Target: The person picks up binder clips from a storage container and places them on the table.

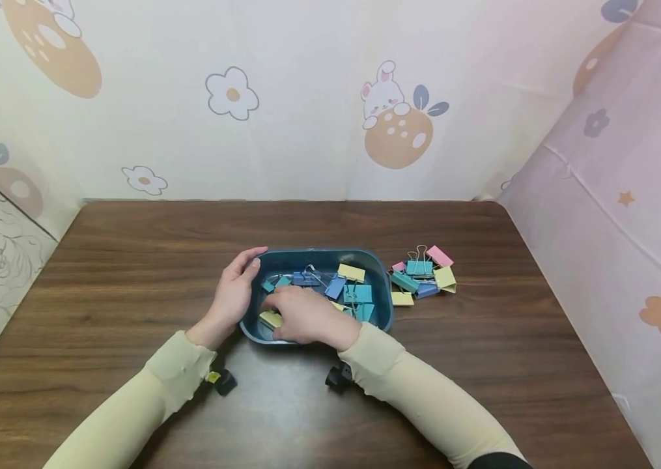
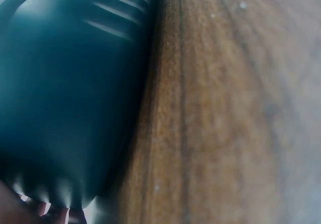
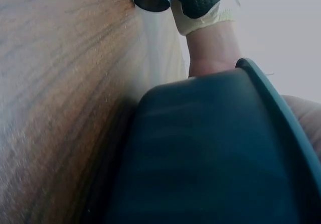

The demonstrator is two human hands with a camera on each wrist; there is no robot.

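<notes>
A dark teal plastic box [image 1: 385, 319] stands on the table, with several blue, teal and yellow binder clips inside, among them a teal binder clip [image 1: 357, 294]. My left hand [image 1: 233, 296] holds the box's left end, its thumb at the rim. In the left wrist view, its fingertips [image 2: 56, 215] show beyond the box's side. My right hand [image 1: 307, 316] reaches down into the box's left part. Its thumb and fingers are bent around a yellow binder clip [image 1: 270, 320], partly covered by the hand. The right wrist view shows mostly the box's outer wall [image 3: 200, 153].
Right beside the box lies a loose pile of pink, teal, blue and yellow binder clips [image 1: 419, 268]. The brown wooden table [image 1: 131, 260] meets a patterned cloth [image 1: 307, 150] at the back and a similar cloth on the right. Small black cameras [image 1: 225, 382] sit at both wrists.
</notes>
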